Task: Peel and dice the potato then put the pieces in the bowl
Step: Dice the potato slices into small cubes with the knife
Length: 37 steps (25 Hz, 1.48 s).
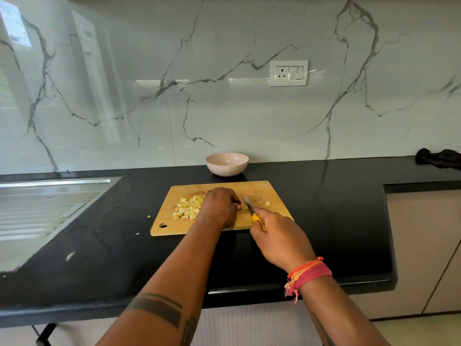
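A wooden cutting board (273, 193) lies on the black counter. On its left half sits a pile of diced potato (187, 208). My left hand (219, 204) rests on the board with curled fingers, holding a small potato piece (242, 208) that it mostly hides. My right hand (279, 236) grips the yellow handle of a knife (250, 205), whose blade points up the board just right of my left fingers. One loose cube (267, 204) lies right of the blade. A pale pink bowl (227, 163) stands behind the board by the wall; I see nothing in it.
A steel sink drainboard (50, 203) fills the left of the counter. A dark cloth (439, 158) lies at the far right by the wall. A stray potato bit (149, 216) lies on the counter left of the board. A wall socket (288, 73) sits above the bowl.
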Motion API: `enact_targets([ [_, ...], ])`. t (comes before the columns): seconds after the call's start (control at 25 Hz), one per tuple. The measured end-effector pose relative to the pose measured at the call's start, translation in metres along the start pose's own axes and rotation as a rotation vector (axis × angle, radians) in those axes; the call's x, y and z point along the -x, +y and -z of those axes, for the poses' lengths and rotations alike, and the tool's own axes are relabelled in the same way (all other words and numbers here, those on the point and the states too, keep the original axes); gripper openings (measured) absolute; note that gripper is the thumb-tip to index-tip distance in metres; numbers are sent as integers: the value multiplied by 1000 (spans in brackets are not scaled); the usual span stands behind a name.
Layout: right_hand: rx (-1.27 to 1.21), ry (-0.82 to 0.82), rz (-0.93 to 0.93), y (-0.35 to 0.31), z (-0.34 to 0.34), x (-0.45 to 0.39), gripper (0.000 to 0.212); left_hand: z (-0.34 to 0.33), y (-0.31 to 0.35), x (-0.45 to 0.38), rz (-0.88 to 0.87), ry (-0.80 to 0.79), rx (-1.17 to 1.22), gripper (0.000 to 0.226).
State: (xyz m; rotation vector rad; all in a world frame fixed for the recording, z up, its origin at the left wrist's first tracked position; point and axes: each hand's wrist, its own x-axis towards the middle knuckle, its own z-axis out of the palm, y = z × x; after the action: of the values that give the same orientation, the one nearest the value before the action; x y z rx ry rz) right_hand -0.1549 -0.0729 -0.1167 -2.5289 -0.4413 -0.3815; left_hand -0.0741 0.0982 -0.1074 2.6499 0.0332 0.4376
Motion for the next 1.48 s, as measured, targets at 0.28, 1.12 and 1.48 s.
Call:
enact_targets([
  [0.28,154,-19,79,-8,1,4,47,-2,2,0,22,29,-30,14],
  [1.12,-5,20,-89,0,0,4,45,0,4,7,-18,224,52,16],
  [1.48,-22,-34,34,-50,-29,-14,24,15,-1,19,125,327,479,18],
])
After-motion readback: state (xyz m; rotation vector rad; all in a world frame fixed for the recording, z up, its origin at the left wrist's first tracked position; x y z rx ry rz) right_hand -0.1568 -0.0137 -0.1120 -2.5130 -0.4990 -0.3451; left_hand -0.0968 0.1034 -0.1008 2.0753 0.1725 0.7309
